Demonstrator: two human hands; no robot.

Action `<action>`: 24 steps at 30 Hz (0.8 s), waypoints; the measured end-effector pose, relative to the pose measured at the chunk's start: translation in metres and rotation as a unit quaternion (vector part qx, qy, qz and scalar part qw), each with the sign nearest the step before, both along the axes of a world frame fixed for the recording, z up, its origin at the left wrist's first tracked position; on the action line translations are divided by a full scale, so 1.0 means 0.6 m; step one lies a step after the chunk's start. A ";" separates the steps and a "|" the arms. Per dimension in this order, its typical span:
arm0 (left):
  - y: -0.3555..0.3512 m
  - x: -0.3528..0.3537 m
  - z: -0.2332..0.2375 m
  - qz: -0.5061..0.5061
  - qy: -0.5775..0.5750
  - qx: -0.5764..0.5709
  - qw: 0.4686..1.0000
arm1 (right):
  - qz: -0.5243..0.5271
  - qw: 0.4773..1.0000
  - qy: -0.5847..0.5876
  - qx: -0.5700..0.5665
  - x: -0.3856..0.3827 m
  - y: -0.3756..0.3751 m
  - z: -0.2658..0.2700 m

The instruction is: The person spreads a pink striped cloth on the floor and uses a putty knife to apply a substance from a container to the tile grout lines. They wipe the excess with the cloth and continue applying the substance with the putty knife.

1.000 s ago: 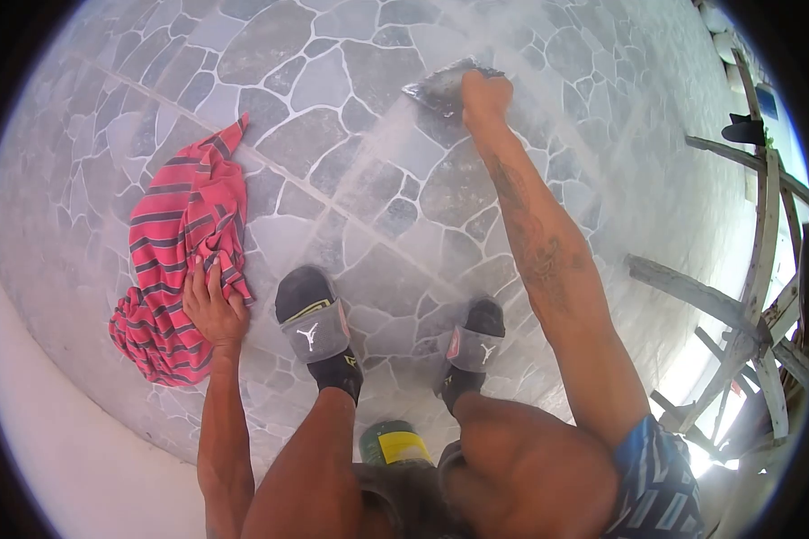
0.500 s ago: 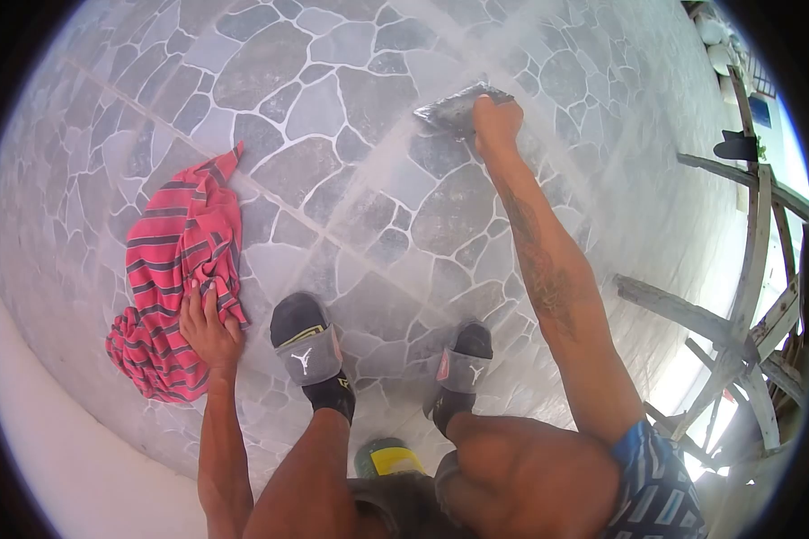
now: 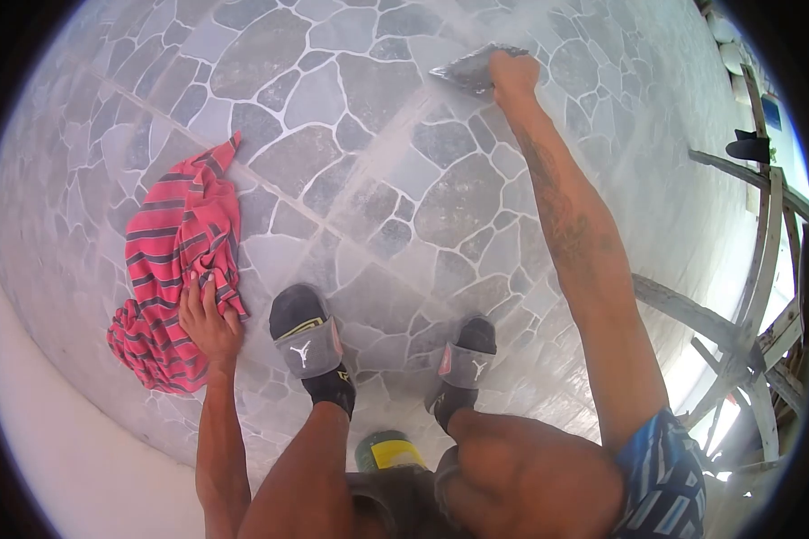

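My left hand (image 3: 210, 320) lies on a bunched pink-red cloth with dark stripes (image 3: 160, 244), fingers stretched out and a little apart over its folds. Far out in front, my right hand (image 3: 514, 75) is closed in a fist on a crinkled, shiny grey plastic packet (image 3: 466, 74). The packet is flattened and low over the stone-patterned floor (image 3: 297, 171), its pointed corner facing left. My palm and the packet's right end are hidden behind the knuckles.
My feet, in dark socks and slides (image 3: 306, 346), stand on the floor between the hands. Behind them, near my shorts, is a round green container with a yellow label (image 3: 394, 452). Weathered wooden beams (image 3: 692, 314) stand at the right. A pale wall or ledge (image 3: 72, 449) curves along the lower left.
My right hand has moved farther forward and slightly right with the packet. The left hand stays on the striped cloth, nearly unmoved.
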State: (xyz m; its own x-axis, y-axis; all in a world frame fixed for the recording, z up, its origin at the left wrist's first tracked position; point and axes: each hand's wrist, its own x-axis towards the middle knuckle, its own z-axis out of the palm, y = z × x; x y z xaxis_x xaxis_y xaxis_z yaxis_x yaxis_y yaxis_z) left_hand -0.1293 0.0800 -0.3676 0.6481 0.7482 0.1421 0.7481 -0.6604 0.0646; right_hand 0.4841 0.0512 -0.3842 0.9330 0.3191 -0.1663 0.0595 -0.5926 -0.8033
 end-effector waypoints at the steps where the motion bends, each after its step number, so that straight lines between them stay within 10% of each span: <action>1: 0.006 0.002 -0.005 -0.005 -0.006 0.004 1.000 | 0.042 0.999 -0.005 -0.029 0.016 0.013 0.022; 9: 0.002 -0.006 -0.004 -0.008 -0.012 0.000 1.000 | 0.481 0.817 -0.155 -0.277 0.070 0.067 0.196; 16: 0.003 -0.012 -0.007 -0.012 -0.016 0.002 1.000 | 0.674 0.618 -0.245 -0.322 0.017 0.132 0.141; 21: 0.001 -0.007 -0.004 -0.002 -0.016 -0.005 1.000 | 0.666 0.666 -0.167 -0.291 0.015 0.165 0.141; 24: 0.002 -0.007 -0.005 -0.003 -0.026 -0.001 1.000 | 0.698 0.603 -0.261 -0.285 -0.036 0.144 0.129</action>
